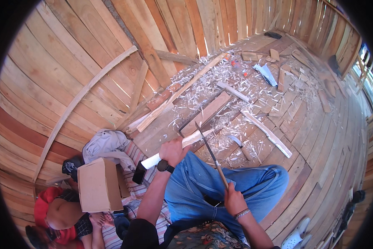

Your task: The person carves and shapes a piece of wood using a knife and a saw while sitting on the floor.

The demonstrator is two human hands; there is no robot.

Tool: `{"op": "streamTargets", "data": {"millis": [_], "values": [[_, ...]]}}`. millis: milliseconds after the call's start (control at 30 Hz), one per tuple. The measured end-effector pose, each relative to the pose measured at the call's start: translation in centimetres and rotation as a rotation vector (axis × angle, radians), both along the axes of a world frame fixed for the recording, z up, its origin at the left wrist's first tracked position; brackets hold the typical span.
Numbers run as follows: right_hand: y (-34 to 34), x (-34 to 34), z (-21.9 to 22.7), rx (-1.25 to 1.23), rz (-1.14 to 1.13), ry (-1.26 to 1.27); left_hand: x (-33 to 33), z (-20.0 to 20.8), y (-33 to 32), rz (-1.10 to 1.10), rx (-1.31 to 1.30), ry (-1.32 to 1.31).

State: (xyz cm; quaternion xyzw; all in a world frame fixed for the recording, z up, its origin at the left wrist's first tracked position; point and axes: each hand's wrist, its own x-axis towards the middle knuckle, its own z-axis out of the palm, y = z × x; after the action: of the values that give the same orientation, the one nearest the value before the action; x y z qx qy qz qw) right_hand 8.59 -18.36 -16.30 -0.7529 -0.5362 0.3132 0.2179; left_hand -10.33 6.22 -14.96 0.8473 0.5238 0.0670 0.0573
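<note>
My left hand [174, 152], with a dark watch on its wrist, is closed round a pale carved piece of wood [191, 138]. One end of it juts out toward the floor ahead; the whiter end [151, 161] sticks out behind my wrist. My right hand [235, 201] grips the wooden handle of a long tool with a narrow dark blade [209, 148]. This blade points up and away, crossing close to the wood's far end; whether they touch I cannot tell. Beyond my jeans-clad knees, a curved knife [235, 140] lies on the floor.
Wood shavings [203, 83] cover the plank floor, with a thick board [209, 110] and a pale strip [267, 135] among them. At left are a cardboard box [97, 184], a black phone [139, 172] and a seated person in red [53, 207]. A white clog [296, 234] lies lower right.
</note>
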Motion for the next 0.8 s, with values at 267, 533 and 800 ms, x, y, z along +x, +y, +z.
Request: {"op": "streamTargets", "data": {"millis": [267, 533, 800], "values": [[2.8, 0.8, 0.0, -0.051, 0.039, 0.0, 0.4, -0.8, -0.6, -0.034, 0.068, 0.098], [6.9, -0.2, -3.4, -0.047, 0.052, 0.005, 0.5, -1.7, -1.2, -0.069, 0.226, 0.074], [7.3, -0.1, -1.7, 0.03, 0.048, 0.144, -0.1, -1.5, -1.4, 0.004, 0.251, -0.048]]}}
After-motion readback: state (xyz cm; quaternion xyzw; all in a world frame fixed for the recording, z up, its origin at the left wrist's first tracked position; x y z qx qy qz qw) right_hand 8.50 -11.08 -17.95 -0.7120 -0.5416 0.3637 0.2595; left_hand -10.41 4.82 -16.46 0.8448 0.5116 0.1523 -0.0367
